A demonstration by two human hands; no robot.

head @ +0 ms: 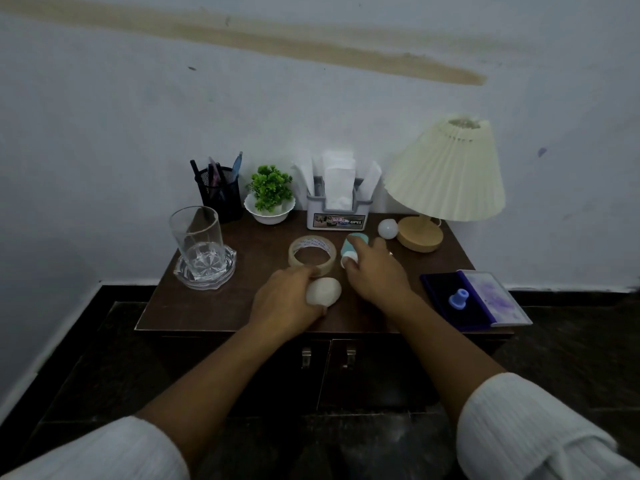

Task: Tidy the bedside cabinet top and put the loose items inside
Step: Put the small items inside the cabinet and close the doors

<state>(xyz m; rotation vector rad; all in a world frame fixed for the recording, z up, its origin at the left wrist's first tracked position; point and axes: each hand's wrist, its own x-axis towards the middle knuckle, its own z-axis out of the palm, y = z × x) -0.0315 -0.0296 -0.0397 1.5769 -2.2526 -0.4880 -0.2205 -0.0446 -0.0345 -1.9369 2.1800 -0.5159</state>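
Fingers (363,245) of the right hand (375,271) curl round a teal-and-white tube (351,251) just right of the tape roll (311,259) — long axis front to back, white end nearest. The left hand (284,299) clasps a white oval (323,291) just before the roll, lying crosswise.

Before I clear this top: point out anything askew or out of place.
The open stamp pad overhangs the cabinet's right front corner, its lid smeared purple. The lamp shade sits tilted, and a loose bulb lies beside its base.
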